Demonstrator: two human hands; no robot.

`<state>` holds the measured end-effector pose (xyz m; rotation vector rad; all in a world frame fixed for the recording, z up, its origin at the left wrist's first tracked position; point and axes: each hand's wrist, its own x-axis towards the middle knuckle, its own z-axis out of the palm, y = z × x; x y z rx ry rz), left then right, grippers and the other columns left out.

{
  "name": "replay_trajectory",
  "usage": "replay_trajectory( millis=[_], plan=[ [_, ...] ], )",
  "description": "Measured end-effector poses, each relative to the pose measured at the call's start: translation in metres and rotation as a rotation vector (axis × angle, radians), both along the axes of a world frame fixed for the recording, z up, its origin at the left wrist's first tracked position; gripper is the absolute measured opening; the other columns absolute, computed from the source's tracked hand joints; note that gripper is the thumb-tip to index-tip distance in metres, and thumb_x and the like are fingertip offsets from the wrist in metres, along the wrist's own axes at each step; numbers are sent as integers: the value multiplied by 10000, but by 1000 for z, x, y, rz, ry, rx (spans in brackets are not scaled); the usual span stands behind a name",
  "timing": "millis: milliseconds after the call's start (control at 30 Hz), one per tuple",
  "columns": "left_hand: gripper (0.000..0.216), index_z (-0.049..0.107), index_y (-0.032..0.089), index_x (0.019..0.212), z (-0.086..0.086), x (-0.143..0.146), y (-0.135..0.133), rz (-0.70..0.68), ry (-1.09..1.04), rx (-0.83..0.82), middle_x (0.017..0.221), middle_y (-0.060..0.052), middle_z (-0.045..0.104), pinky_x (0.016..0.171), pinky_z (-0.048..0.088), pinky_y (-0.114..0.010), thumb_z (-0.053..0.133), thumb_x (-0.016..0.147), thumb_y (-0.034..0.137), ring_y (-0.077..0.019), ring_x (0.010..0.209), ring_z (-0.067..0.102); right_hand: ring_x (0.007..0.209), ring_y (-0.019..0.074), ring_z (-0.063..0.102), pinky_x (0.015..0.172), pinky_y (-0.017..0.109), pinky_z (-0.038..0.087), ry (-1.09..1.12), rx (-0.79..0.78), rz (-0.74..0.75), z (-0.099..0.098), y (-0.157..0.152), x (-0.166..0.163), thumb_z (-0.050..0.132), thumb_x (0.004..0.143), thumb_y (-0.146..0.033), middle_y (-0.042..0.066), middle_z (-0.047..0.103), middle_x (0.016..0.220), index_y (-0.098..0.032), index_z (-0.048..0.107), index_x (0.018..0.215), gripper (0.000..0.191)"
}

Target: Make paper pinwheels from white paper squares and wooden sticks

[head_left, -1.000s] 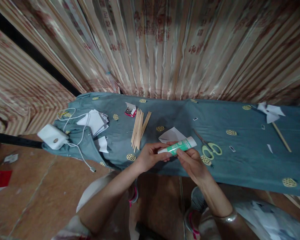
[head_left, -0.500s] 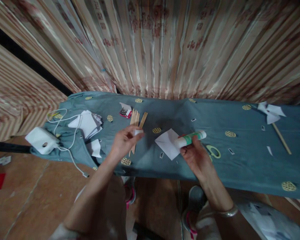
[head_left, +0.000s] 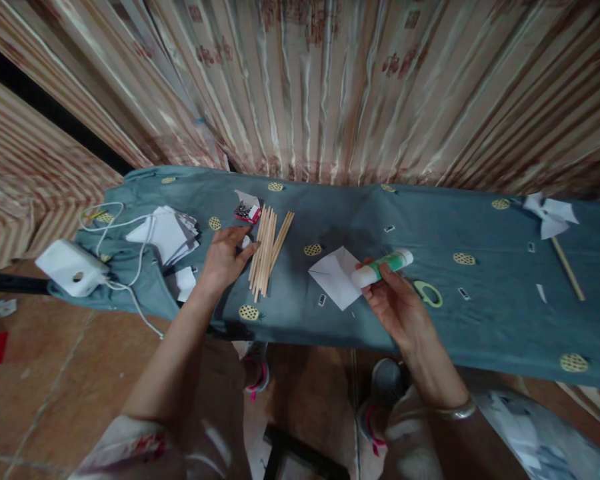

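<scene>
My right hand (head_left: 393, 293) is closed around a glue stick (head_left: 384, 267), white with a green label, held tilted above the cloth. Just left of it, a white paper square (head_left: 336, 277) with creases lies flat. Between the fingers of my left hand (head_left: 226, 257) is a small white cap (head_left: 245, 242), low over the table. Beside that hand lies a bundle of wooden sticks (head_left: 264, 253). A small open box of metal pins (head_left: 248, 208) sits behind the sticks.
Stacked white paper (head_left: 167, 233) and a white power adapter (head_left: 73, 268) with cables are at the left. Green-handled scissors (head_left: 429, 293) lie partly hidden beyond my right hand. A paper pinwheel (head_left: 551, 215) on a stick lies far right. A dark frame (head_left: 305, 453) stands below.
My left hand has moved left with the cap and lowered beside the sticks, uncovering more of them. My right hand keeps the glue stick in nearly the same place. The view has shifted slightly.
</scene>
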<state>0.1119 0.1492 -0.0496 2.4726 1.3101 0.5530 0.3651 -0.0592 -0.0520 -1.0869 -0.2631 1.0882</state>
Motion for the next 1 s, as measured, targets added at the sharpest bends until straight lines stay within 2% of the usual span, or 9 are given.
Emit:
replay_trajectory(
  millis=[100,167,300,333,400,533,767,1000],
  plan=[
    [444,587,148,1232,10,8,-13,19,-72,109,1336,-146,538,1046,338,-511,545,881,417,-337,1200,464,913,192,699,792,316,590,-95,-27,-17,5,-2,3,778,708,-384,11,739,906,-231,697,851,224],
    [404,566,152,1252,17,20,-33,-38,-138,162,1356,-142,521,1055,334,-512,494,923,373,-328,1231,438,892,202,700,797,332,582,-170,-41,-41,7,-1,4,791,684,-395,15,740,886,-227,692,845,252],
    [340,588,177,1228,14,53,-88,-516,-149,61,1337,-120,553,1051,388,-463,433,962,320,-266,1239,478,836,204,700,830,367,556,-361,-70,-55,7,2,3,804,670,-398,7,736,836,-234,673,861,283],
    [349,588,192,1237,9,60,-99,-599,-110,20,1382,-120,518,1056,387,-464,439,960,343,-275,1301,432,834,201,698,837,369,550,-421,-84,-59,6,2,2,798,678,-398,7,736,841,-235,669,858,275],
    [418,559,222,1291,-1,71,-114,-678,-60,-23,1469,-143,418,1072,354,-509,480,934,425,-311,1400,306,845,201,693,844,373,544,-541,-120,-52,4,4,1,777,702,-411,15,736,858,-230,664,856,262],
    [544,490,271,1364,-18,79,-120,-687,15,-30,1550,-156,277,1085,286,-571,509,889,536,-347,1451,182,841,211,689,812,380,551,-706,-172,-7,3,7,-2,752,718,-434,38,738,888,-213,658,897,300],
    [591,447,270,1392,-25,78,-121,-684,81,40,1520,-147,346,1125,174,-592,434,897,593,-346,1437,221,858,230,693,805,398,550,-952,-268,56,-2,9,-3,726,747,-415,96,725,990,-188,645,1031,373],
    [601,459,266,1375,-26,80,-122,-667,70,38,1515,-129,364,1138,113,-605,441,885,613,-341,1434,230,830,252,695,781,405,547,-1196,-345,126,-5,8,-4,670,789,-481,107,731,979,-195,644,1057,393]
  ],
)
